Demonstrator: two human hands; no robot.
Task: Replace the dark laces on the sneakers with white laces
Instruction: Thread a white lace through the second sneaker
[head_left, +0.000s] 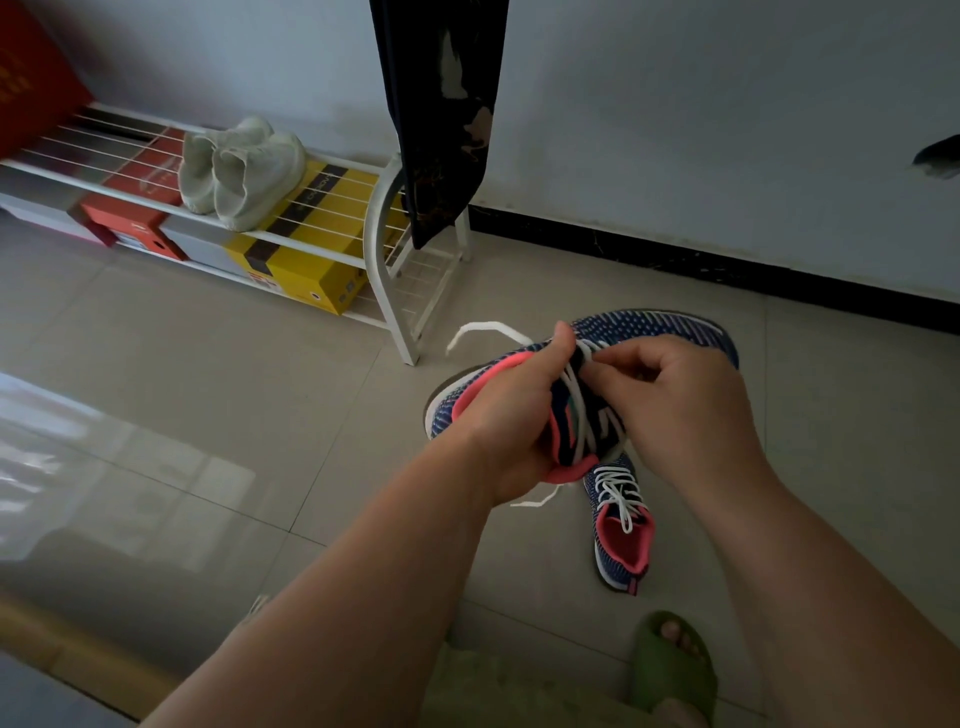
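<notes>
On pale floor tiles (208, 322) (glossy), a shoe rack (384, 244).

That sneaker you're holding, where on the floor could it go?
Bare tiles lie left of the held sneaker, in front of the rack, and right towards the baseboard. It is crowded below the hands: second sneaker, slipper.

yellow box (306, 260), lettering too blurred to read

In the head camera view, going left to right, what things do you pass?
Orange shoe box → white sneakers on the rack → yellow box → hanging dark cloth → held sneaker, gripped by the left hand and right hand.
</notes>
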